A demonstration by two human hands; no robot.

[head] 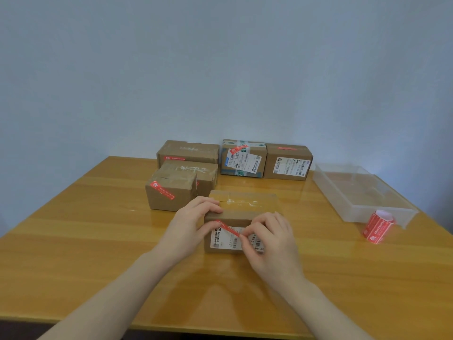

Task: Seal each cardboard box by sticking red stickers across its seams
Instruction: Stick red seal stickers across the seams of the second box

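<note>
Two bare arms reach in from the bottom edge over a smooth, shiny wooden table [73, 241]. Both hands meet at a small brown cardboard box [241, 212] that sits near the middle of the table. It is a plain block shape, with clear shiny tape along its top and a white paper label [226, 239] with black bar codes on the side facing us.

On the left, the left hand [188, 229] curls over the box's near top edge, and its thumb and fingers pinch one end of a thin red sticker [229, 228]. Next to it, the right hand [269, 244] has bent fingers that pinch the other end. The red strip is stretched slanting between them, in front of the white label. I cannot tell if it is stuck down.

Behind this box stand five more cardboard boxes. One box [171, 195] just behind on the left has a red sticker slanting across its front. Farther back, two long boxes [188, 158] show crinkly clear tape on top. By the pale blue wall [220, 57], a box with a big white label [242, 159] carries a red sticker, and the last box [289, 161] has one on its top.

Off to the right lies a see-through plastic tray [382, 212], long and shallow. Just in front of it stands a round roll of red stickers [376, 227].
</note>
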